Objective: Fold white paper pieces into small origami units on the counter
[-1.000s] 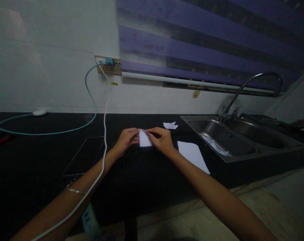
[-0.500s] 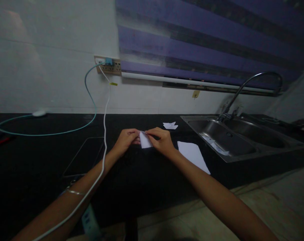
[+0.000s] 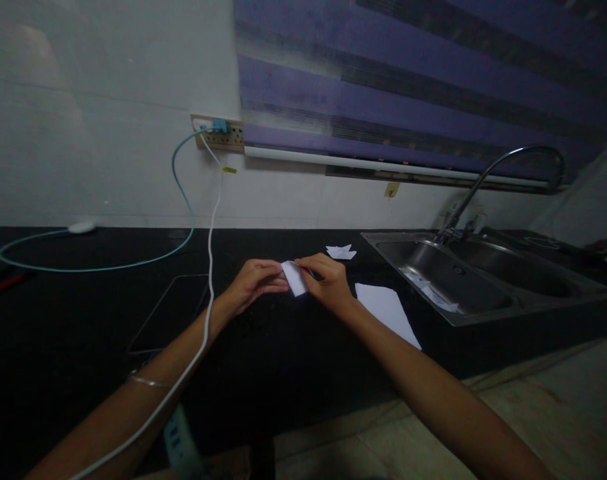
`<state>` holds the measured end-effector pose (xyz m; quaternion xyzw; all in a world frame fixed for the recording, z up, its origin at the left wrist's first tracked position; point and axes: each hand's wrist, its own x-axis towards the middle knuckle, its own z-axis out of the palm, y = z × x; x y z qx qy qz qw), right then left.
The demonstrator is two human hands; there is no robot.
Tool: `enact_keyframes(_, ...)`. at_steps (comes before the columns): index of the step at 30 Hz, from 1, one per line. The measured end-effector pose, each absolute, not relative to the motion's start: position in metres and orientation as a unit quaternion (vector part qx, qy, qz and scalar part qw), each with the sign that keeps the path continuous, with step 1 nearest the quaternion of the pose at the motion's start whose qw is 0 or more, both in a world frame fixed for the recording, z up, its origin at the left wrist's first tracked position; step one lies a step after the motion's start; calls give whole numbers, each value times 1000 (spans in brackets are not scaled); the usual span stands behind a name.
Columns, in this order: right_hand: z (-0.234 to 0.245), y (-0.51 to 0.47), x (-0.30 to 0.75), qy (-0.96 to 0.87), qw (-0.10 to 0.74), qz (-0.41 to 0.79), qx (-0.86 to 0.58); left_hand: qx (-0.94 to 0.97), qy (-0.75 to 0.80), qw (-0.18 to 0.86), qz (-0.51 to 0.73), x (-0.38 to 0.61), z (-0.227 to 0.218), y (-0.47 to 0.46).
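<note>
A small folded piece of white paper (image 3: 294, 279) is held up between my two hands, just above the black counter. My left hand (image 3: 255, 283) has its thumb and fingers at the paper's left edge. On the other side, my right hand (image 3: 327, 283) pinches the paper's right part, covering that edge. Beyond my right hand lies a folded paper boat (image 3: 340, 253). A stack of white paper sheets (image 3: 387, 313) rests on the counter beside my right forearm.
A steel double sink (image 3: 436, 293) with a curved faucet (image 3: 476, 187) is at the right. A dark flat tablet-like device (image 3: 168, 313) lies by my left forearm. A white cable (image 3: 211, 253) crosses in front of that arm. A teal cable (image 3: 108, 268) loops at left from the wall socket (image 3: 228, 138).
The folded paper has tilted and shifted slightly right. My left-hand fingers are straighter and lie along its left edge; my right hand keeps its pinch.
</note>
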<state>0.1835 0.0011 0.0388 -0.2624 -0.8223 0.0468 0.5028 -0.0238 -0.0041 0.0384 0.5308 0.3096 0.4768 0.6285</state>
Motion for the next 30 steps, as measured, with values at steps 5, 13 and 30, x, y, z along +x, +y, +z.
enact_keyframes(5,38,4,184,-838,502,9,-214,536,332,610,481,-23,37,-2)
enact_keyframes(13,37,4,183,-897,407,-59,-165,525,351,598,493,-21,48,-9)
enact_keyframes(30,45,-2,182,-920,326,-88,-201,512,352,590,516,-24,44,-5)
